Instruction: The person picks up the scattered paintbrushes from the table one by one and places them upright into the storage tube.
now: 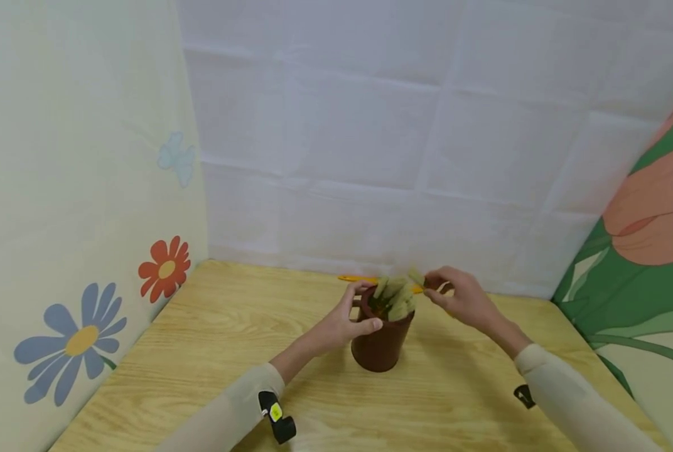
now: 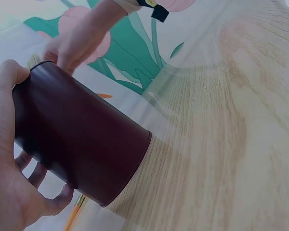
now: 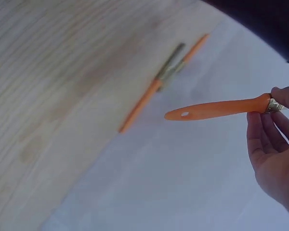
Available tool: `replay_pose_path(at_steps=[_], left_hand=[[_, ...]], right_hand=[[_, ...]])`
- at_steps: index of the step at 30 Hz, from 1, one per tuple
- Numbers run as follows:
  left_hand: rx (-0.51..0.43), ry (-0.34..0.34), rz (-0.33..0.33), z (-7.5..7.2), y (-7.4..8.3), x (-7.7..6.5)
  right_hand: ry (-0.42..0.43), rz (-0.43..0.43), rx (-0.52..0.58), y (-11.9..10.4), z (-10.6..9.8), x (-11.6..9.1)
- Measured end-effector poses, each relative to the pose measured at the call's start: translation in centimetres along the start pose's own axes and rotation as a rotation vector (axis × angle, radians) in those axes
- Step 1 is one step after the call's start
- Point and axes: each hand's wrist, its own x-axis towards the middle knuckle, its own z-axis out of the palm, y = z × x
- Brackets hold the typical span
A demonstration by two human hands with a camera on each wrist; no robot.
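A dark brown cup [image 1: 378, 350] stands upright on the table, with several pale brush heads [image 1: 397, 300] sticking up out of it. My left hand [image 1: 335, 325] grips the cup near its rim, thumb on the near side and the other fingers round the far side. To the right of the cup, my right hand [image 1: 465, 300] pinches a flat paintbrush [image 3: 216, 109] by its metal collar. Its orange handle points away from the fingers in the right wrist view. In the head view, its pale bristles [image 1: 416, 276] show beside the fingertips.
Behind the cup, an orange-handled brush [image 1: 355, 278] lies near the table's back edge. The right wrist view shows two brushes there, one brush [image 3: 143, 105] beside another brush [image 3: 196, 49]. White cloth [image 1: 314, 125] hangs behind the wood-grain table [image 1: 246, 314].
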Motion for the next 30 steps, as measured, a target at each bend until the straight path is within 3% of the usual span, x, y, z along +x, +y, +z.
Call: replay_pose_path(at_steps=[5,8,16,19,23,25,30], left_hand=[[0.002,0.005,0.001,0.0,-0.1,-0.1],[0.0,0.002,0.003,0.0,0.0,-0.1],[0.006,-0.001,0.01,0.0,0.0,0.0],[0.004,-0.003,0.013,0.0,0.0,0.0],[-0.004,-0.009,0.02,0.0,0.1,0.1],[-0.004,-0.011,0.026,0.0,0.1,0.1],[0.002,-0.013,0.03,0.0,0.2,0.1]], right_hand=[[0.088,-0.019,0.015,-2.7,-1.1,0.6],[0.143,0.012,0.048,-4.4,-2.0,0.7],[0.159,0.259,0.477,-7.8,-4.4,1.0],[0.16,0.285,0.59,-8.4,-4.4,1.1],[0.184,0.246,0.682,-8.7,-3.6,1.1],[0.197,0.218,0.694,-8.7,-2.9,1.2],[0.195,0.217,0.598,-8.8,-1.3,1.1]])
